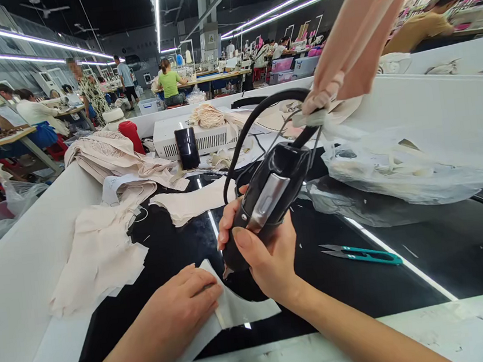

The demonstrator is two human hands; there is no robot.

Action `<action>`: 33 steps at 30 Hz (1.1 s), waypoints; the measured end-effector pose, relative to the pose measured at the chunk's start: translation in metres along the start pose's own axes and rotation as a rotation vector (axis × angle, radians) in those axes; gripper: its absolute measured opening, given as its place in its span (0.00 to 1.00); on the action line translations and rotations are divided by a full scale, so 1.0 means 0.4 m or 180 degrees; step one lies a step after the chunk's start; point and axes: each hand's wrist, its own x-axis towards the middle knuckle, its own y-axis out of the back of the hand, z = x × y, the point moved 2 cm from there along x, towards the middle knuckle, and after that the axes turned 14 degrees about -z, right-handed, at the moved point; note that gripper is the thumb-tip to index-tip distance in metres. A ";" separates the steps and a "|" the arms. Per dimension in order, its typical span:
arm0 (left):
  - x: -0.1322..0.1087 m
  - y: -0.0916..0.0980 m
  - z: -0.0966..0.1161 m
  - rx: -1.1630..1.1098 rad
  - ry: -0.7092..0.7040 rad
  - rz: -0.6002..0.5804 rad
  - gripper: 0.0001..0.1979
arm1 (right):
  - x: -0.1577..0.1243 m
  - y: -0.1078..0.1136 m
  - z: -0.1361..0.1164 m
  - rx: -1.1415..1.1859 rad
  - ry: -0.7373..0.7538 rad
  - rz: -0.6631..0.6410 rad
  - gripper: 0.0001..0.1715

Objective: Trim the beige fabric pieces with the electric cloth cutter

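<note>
My right hand [262,248] is wrapped round a black handheld cutting tool [269,195] with a silver plate and a black cable looping upward. The tool's tip touches a white fabric piece [242,310] lying on the black table surface [342,280]. My left hand [181,308] lies flat on that fabric piece, fingers together, pressing it down just left of the tip.
Teal thread snips [361,255] lie right of my right hand. Cream fabric pieces [102,247] are piled at the left, a clear plastic bag [417,168] at the right. A dark phone [187,147] leans on a white box. Pink cloth [363,24] hangs overhead. Other workers sit far behind.
</note>
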 end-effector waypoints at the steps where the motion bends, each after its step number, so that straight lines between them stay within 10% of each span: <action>1: -0.002 0.000 0.000 -0.0017 0.0003 0.0011 0.11 | 0.000 -0.002 0.000 0.0001 -0.0023 0.0005 0.22; 33: -0.032 -0.024 -0.009 0.0455 -0.0070 0.0078 0.16 | -0.031 0.011 -0.040 0.0033 0.0095 -0.0108 0.17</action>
